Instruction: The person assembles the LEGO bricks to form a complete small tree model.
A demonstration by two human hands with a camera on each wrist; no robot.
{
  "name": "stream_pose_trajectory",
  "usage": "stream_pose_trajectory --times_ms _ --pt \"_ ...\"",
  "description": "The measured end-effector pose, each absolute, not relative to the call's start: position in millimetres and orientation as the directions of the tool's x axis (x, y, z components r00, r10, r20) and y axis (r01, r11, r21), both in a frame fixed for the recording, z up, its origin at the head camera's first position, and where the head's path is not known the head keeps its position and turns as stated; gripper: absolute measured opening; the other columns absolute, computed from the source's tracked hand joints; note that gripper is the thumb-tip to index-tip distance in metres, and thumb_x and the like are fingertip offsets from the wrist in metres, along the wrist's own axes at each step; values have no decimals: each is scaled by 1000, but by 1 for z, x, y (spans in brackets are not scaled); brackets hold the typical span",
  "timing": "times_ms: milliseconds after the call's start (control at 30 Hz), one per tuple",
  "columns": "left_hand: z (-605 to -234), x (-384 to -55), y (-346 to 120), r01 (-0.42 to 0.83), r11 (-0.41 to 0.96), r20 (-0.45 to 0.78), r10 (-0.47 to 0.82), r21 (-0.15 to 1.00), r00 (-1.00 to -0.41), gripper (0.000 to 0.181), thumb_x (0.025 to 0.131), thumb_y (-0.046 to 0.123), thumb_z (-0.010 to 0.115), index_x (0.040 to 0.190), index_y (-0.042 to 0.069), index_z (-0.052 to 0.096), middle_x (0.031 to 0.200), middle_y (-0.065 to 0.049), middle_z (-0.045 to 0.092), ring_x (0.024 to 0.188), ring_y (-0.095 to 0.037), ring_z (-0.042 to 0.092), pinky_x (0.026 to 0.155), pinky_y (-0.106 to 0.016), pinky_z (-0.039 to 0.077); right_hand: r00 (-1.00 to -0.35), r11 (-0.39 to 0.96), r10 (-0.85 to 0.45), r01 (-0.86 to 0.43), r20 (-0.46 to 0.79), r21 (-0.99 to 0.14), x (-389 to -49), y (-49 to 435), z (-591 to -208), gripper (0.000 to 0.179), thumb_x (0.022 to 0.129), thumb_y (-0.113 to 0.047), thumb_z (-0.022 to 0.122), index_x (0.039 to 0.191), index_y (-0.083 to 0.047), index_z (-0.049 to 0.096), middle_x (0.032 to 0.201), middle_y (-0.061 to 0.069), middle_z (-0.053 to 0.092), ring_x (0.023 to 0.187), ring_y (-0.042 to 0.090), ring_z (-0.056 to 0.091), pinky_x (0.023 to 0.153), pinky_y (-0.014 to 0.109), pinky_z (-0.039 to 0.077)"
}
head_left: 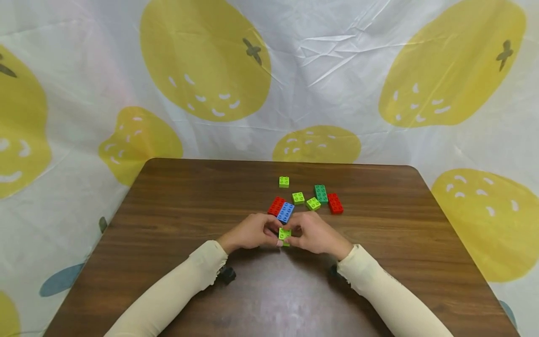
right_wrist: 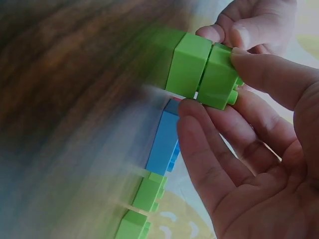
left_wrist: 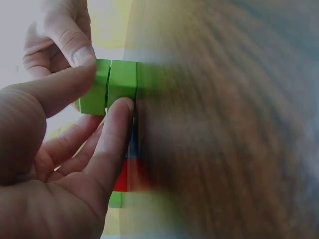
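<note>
Two lime-green toy building bricks are stacked on the table in front of me, with a thin seam showing between the upper brick (right_wrist: 218,79) and the lower brick (right_wrist: 188,65). From the left side, my left hand (head_left: 254,230) pinches the stack, its thumb near the upper brick and a fingertip against the lower one. My right hand (head_left: 315,235) grips the same stack from the right, thumb on the upper brick's studded side. Just beyond the hands lie a blue brick (head_left: 285,212) and, beside it, a red brick (head_left: 276,205).
Farther back on the brown table (head_left: 177,201) are a lime brick (head_left: 284,182), another lime brick (head_left: 298,198), a third lime brick (head_left: 313,204), a dark green brick (head_left: 321,194) and a second red brick (head_left: 335,203). A fruit-patterned curtain (head_left: 328,93) hangs behind the table.
</note>
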State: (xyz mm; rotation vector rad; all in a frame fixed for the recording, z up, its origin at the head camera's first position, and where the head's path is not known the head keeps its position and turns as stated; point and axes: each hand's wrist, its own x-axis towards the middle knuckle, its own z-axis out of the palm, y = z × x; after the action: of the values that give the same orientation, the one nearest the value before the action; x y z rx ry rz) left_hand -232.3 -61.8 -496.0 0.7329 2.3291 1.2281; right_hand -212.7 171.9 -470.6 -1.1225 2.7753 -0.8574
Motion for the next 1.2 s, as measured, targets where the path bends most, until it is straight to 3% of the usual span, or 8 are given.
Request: stream_pose_trajectory --times_ms 467,700,967,1200 --pt "-496 -231 -65 247 455 -80 588 856 -805 34 86 22 90 113 12 74 112 -5 78 90 -12 78 78 -29 63 -800 637 -594 -532 84 -557 -215 171 -469 15 83 -21 91 94 -17 83 85 -11 76 74 14 62 64 22 48" --pt "-495 -231 -62 240 438 -80 596 866 -799 30 85 19 90 110 16 73 111 -4 78 90 -13 78 78 -30 64 -792 619 -610 -502 33 -603 -218 176 -469 14 84 -19 90 95 -17 81 87 -11 77 80 8 69 72 22 56" --pt "-493 -231 -63 282 453 -61 607 846 -792 28 85 18 89 108 15 73 111 -6 78 87 -13 77 75 -29 63 -733 581 -678 -581 56 -570 -225 184 -471 19 86 -27 90 102 -21 80 93 -15 76 81 2 68 75 24 58" --pt "-496 -233 -63 309 464 -56 621 830 -782 29 87 20 88 112 16 74 114 -4 78 89 -11 77 78 -28 63 -773 597 -630 -545 77 -588 -232 193 -468 23 90 -23 86 109 -14 79 102 -5 80 92 7 74 85 31 62"
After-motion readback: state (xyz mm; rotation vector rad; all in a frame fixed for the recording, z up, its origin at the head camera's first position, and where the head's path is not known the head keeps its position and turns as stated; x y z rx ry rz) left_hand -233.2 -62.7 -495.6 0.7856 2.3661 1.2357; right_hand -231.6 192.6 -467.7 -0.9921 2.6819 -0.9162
